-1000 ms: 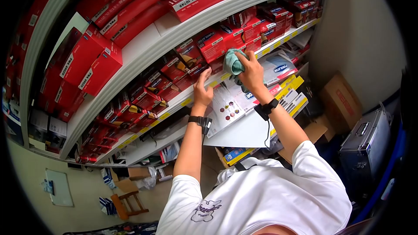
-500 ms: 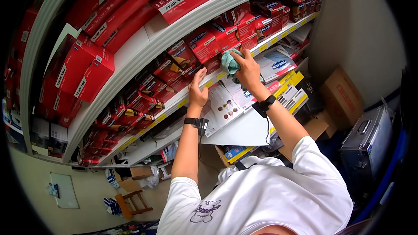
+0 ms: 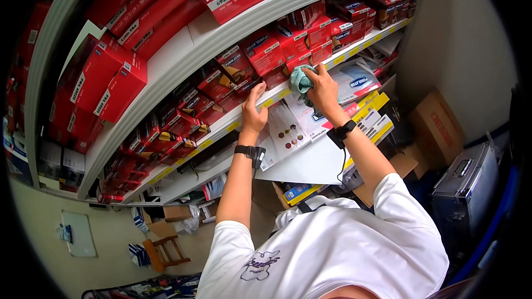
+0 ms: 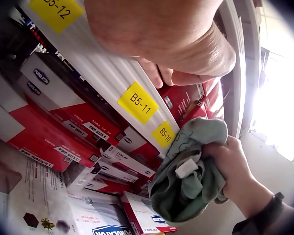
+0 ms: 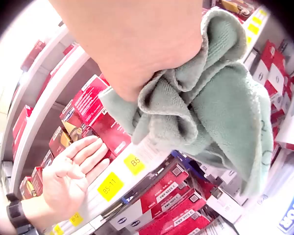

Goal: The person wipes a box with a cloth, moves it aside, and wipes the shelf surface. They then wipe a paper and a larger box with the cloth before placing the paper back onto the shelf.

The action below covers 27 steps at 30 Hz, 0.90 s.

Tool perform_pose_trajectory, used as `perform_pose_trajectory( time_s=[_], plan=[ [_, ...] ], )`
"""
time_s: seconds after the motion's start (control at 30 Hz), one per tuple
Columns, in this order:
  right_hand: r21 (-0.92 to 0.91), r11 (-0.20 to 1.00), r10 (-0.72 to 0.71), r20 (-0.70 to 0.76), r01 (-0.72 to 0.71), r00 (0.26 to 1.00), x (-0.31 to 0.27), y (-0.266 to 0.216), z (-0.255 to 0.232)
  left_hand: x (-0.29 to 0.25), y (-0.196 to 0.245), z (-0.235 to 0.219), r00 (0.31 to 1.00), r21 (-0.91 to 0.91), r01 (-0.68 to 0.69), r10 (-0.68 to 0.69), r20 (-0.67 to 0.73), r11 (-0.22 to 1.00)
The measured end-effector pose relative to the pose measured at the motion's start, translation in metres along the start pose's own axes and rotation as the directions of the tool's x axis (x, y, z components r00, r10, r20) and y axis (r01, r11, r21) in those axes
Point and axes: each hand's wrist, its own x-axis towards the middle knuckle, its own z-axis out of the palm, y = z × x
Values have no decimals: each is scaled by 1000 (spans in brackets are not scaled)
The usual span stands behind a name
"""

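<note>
The right hand (image 3: 323,89) grips a crumpled green cloth (image 3: 301,82) at the front edge of a white shelf. In the left wrist view the cloth (image 4: 188,171) hangs bunched from the right hand (image 4: 229,164), beside the B5-10 label. The left hand (image 3: 254,112) rests at the same shelf edge, its fingertips by the red boxes (image 3: 264,55). Seen from the right wrist, the left hand (image 5: 68,178) has extended fingers against a red box and holds nothing. The cloth (image 5: 225,107) covers part of the shelf edge there.
Larger red boxes (image 3: 116,80) stand on the shelf above. Below are flat Purolator packages (image 3: 354,82) and a white panel (image 3: 302,167). To the right are a brown carton (image 3: 438,124) and a silver case (image 3: 463,174); a wooden stool (image 3: 166,252) is at lower left.
From half a second ago, the right hand and cloth appear slightly farther right in the head view, which has itself shifted a little. Both hands stay at the shelf edge.
</note>
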Motion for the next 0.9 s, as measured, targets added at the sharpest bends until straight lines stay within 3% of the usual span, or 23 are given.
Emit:
perform_pose_trajectory(
  time_s=[0.17, 0.3, 0.4, 0.5, 0.6, 0.9],
  plan=[
    [-30, 999, -12, 17, 13, 1000, 10, 2, -14, 0, 0, 0, 1000, 18, 25, -25, 7, 1000],
    [-35, 999, -37, -65, 35, 997, 11, 6, -10, -1, -2, 1, 1000, -6, 8, -8, -3, 1000],
    [-46, 997, -54, 55, 56, 997, -1, 13, -7, 0, -1, 1, 1000, -10, -1, 1, -4, 1000],
    [-36, 998, -50, 64, 52, 997, 1, 15, -15, -2, 1, 0, 1000, 7, 15, -15, 1, 1000],
    [-50, 998, -37, -79, 33, 996, 9, 21, -21, 0, 0, 0, 1000, 0, 10, -10, 7, 1000],
    [-64, 998, 6, -63, -10, 998, 13, 42, -15, 0, 1, 0, 999, 27, 48, -48, 15, 999]
  ],
)
